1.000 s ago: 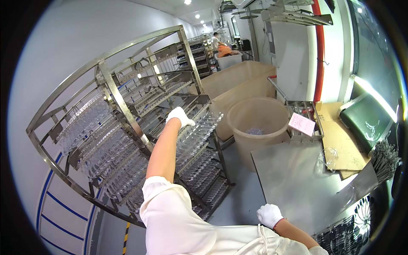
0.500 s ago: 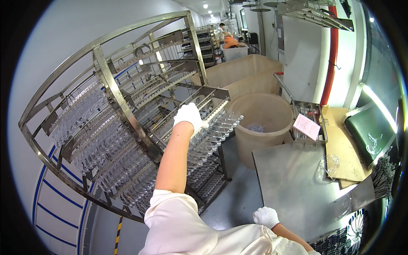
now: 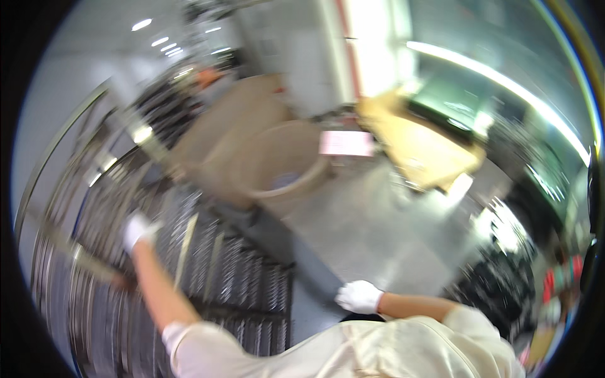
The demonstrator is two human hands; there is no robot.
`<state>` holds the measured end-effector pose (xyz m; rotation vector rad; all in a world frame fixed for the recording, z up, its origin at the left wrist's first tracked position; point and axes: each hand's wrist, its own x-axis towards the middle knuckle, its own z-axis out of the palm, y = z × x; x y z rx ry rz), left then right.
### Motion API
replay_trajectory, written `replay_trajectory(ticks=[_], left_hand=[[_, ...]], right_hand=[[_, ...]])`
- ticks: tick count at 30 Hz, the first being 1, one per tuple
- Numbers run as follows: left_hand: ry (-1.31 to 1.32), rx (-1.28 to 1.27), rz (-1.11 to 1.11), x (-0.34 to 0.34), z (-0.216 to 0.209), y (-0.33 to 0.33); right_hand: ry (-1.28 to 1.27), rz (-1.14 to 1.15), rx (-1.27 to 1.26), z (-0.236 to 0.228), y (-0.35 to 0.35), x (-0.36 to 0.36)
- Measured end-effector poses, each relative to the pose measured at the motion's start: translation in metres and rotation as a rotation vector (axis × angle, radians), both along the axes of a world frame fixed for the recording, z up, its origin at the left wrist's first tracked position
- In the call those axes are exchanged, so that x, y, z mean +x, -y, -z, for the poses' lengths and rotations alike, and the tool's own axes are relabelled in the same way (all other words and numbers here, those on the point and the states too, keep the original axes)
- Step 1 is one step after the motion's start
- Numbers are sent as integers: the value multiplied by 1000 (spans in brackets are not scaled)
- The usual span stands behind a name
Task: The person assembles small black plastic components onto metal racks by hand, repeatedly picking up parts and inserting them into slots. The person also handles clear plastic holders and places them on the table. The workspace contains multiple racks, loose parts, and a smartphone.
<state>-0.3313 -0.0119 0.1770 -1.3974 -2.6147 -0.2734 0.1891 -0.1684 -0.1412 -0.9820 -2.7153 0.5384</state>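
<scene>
The picture is smeared by motion. My left hand (image 3: 137, 232), in a white glove, reaches out to the metal rack (image 3: 146, 135) on the left. Its fingers are too blurred to show whether they touch or hold a rail. Beside and below that hand, rows of clear, shiny pieces (image 3: 230, 277) hang along the rack's rails. My right hand (image 3: 359, 296), also gloved in white, is at the near left edge of the metal table (image 3: 353, 220). Its fingers are curled in, and nothing shows in them.
Behind the table stands a round beige tub (image 3: 252, 157) with something pale inside. A pink card (image 3: 346, 143) lies at the table's far end, with cardboard (image 3: 435, 154) and a green panel (image 3: 447, 97) to its right. Dark bristly material (image 3: 498, 283) is at the lower right.
My view has swung right, so the rack and tub now appear farther left. The left hand now appears lower and farther left, over the rack. The right hand remains curled near the table edge.
</scene>
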Motion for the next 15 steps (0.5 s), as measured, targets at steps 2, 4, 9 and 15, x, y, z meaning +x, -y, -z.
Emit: replay_trajectory(ticks=[2,4,9,15], left_hand=[[-113,386,-73,-10,9,-12],[442,700,148,-10,4,-24],[1787,1651,548,-19,-21,-53],[1642,1744,849,-71,12,-87]], right_hand=[[-132,138,-75,-2,-8,13],[-292,499,58,-6,-29,41],[-1026,1561,-374,-14,-143,167],[123,1344,443,-15,-203,228]])
